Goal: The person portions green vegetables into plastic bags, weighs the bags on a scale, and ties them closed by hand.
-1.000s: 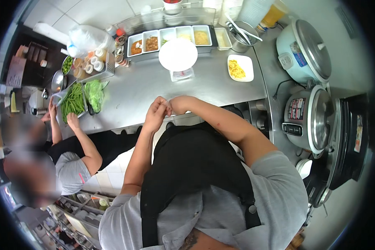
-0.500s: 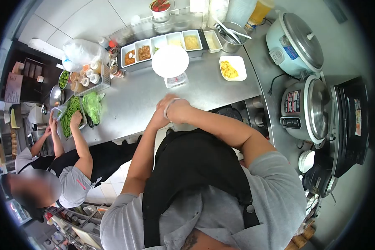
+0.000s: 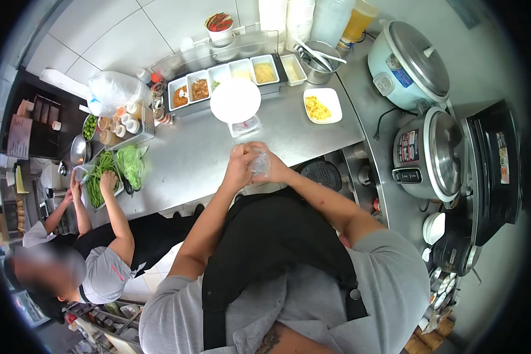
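Note:
My left hand (image 3: 238, 165) and my right hand (image 3: 272, 160) are together above the front of the steel counter. Between them is a crumpled piece of clear plastic (image 3: 259, 164), thin like a bag or a glove; which, I cannot tell. The fingers of both hands are curled in around it. Just beyond my hands, a round white plate (image 3: 236, 100) rests on a small scale (image 3: 245, 127). To the right stands a squarish white bowl (image 3: 330, 97) with chopped yellow food (image 3: 317, 108) in it.
White ingredient tubs (image 3: 220, 74) line the back. Two rice cookers (image 3: 408, 65) are at the right. At the left, a co-worker's hand (image 3: 108, 182) touches green beans (image 3: 95, 190), beside leafy greens (image 3: 131, 163) and a basket of bottles (image 3: 140, 134). A pot (image 3: 320, 72) holds utensils.
My hands have come up and turned, and the clear plastic now shows between them. The view has shifted slightly. The co-worker's hands stay at the green beans.

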A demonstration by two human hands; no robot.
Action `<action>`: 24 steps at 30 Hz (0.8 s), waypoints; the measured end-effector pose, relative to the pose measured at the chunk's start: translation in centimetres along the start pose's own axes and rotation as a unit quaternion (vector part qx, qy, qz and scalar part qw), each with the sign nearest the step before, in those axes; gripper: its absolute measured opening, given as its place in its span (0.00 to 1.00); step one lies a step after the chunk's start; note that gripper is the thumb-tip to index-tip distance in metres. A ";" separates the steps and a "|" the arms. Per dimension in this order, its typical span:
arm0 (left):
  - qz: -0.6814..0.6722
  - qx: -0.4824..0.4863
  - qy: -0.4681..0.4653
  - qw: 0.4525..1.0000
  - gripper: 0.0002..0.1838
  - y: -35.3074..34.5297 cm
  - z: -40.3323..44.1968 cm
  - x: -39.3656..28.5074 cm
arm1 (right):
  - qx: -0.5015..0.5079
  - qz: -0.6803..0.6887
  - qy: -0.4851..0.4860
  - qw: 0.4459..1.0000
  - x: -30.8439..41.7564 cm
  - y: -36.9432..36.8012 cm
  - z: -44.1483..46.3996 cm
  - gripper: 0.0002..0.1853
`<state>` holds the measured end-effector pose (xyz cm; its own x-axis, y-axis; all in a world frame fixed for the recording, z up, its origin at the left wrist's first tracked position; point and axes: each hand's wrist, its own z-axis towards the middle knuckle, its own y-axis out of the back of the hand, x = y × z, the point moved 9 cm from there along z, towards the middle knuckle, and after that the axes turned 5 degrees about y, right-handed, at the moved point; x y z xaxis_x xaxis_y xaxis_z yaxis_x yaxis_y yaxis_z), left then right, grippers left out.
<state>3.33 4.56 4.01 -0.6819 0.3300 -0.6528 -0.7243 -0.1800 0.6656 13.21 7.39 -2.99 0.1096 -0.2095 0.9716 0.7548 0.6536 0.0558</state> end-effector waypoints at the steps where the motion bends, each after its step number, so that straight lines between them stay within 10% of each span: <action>1: 0.001 0.001 -0.001 1.000 0.19 0.1 0.4 -0.2 | -0.001 0.001 0.001 1.000 -0.4 -0.6 -0.5 0.54; 3: -0.064 0.072 0.109 0.989 0.23 -1.0 1.9 1.7 | -0.120 0.003 -0.102 0.988 -2.6 1.0 -1.4 0.52; 11: -0.017 0.133 0.125 0.983 0.24 -3.7 1.8 0.2 | -0.145 -0.383 0.014 0.912 -1.5 2.0 -1.2 0.49; 12: 0.011 0.138 0.102 0.985 0.24 -4.1 1.7 -0.5 | -0.143 -0.382 0.013 0.913 -2.3 1.8 -1.3 0.49; 14: 0.041 0.135 0.049 0.989 0.22 -4.4 1.6 -1.8 | -0.179 0.038 -0.030 0.983 -5.8 2.1 -1.7 0.44; 21: -0.093 -0.009 0.048 0.994 0.17 -2.5 0.6 -2.6 | -0.224 0.028 -0.086 0.970 -4.8 3.8 -2.0 0.25; 24: -0.166 0.047 0.082 0.982 0.13 -2.6 0.5 -2.2 | -0.184 -0.227 0.052 0.955 -0.3 3.9 0.0 0.23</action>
<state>6.75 4.73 3.88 -0.4231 0.2009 -0.8835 -0.9018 0.0010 0.4321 16.14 10.01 -3.04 -0.2343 -0.4946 0.8370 0.9140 0.1813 0.3630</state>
